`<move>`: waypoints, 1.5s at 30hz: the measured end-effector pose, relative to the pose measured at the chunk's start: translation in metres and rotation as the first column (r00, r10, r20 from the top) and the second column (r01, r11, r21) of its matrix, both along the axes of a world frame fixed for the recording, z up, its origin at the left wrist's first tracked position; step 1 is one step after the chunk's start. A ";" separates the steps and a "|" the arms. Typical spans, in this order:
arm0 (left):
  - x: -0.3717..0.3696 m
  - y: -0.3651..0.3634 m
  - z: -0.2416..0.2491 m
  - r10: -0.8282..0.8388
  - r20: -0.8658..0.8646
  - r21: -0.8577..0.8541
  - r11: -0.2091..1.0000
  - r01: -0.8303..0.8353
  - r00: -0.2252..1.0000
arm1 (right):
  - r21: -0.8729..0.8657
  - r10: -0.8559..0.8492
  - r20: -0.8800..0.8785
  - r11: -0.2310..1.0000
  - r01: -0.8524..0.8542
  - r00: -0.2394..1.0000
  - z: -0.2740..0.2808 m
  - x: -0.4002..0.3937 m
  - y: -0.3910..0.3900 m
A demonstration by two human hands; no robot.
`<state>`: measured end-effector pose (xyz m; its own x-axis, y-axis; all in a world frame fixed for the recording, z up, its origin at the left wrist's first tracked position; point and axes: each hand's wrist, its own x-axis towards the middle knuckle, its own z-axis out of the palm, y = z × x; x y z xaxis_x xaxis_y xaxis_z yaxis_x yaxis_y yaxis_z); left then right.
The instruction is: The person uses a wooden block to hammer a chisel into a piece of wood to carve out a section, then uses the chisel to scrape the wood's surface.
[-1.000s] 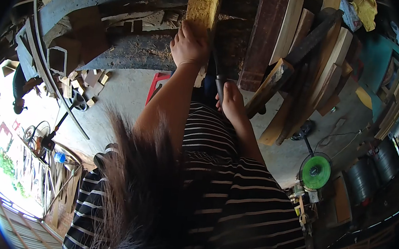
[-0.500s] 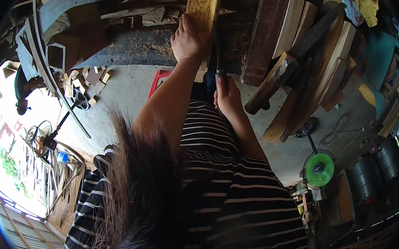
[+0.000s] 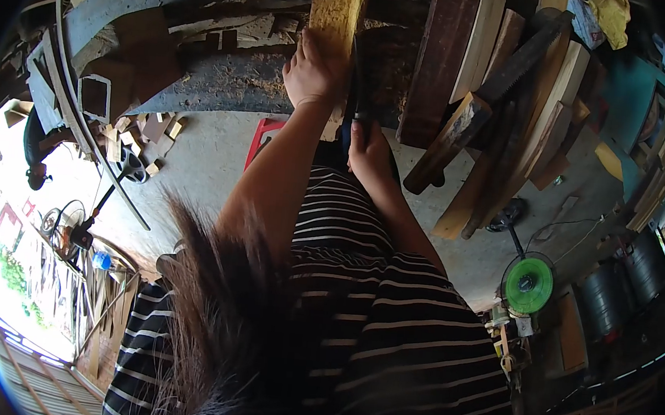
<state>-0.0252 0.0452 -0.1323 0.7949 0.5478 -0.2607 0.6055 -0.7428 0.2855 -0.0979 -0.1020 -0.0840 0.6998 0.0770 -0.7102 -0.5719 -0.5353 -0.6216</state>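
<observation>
A rough yellowish piece of wood lies lengthwise across the workbench. My left hand is closed over its left edge, fingers on top. My right hand grips the handle of a long, narrow dark tool. Its blade runs forward along the right edge of the wood. Seen almost edge-on, the blade does not show whether it is a saw or a knife.
Right of the wood lie several boards and offcuts, with a dark toothed saw blade on them. Small wood blocks are heaped on the floor at left. A green fan stands at right. Another person is at far left.
My right hand has shifted slightly left and a little closer to the wood, with the tool's handle. My left hand stays on the wood. The whole view has shifted slightly.
</observation>
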 end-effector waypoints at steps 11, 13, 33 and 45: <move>0.002 -0.002 0.006 -0.024 -0.001 0.000 1.000 0.024 1.000 | 0.244 -0.095 -0.324 0.953 0.181 0.941 0.025 0.017 -0.003; -0.001 -0.001 0.005 -0.025 0.000 0.001 1.000 0.025 1.000 | 0.396 -0.130 -0.543 0.831 0.390 0.829 0.043 0.025 0.000; 0.006 0.000 0.011 0.016 0.002 -0.061 0.998 -0.016 1.000 | 0.151 -0.053 -0.268 0.984 0.097 0.962 0.046 -0.003 -0.014; -0.002 0.001 0.005 -0.023 0.087 -0.070 0.997 0.029 0.996 | 0.045 0.042 -0.245 0.998 -0.032 0.969 0.069 -0.022 -0.020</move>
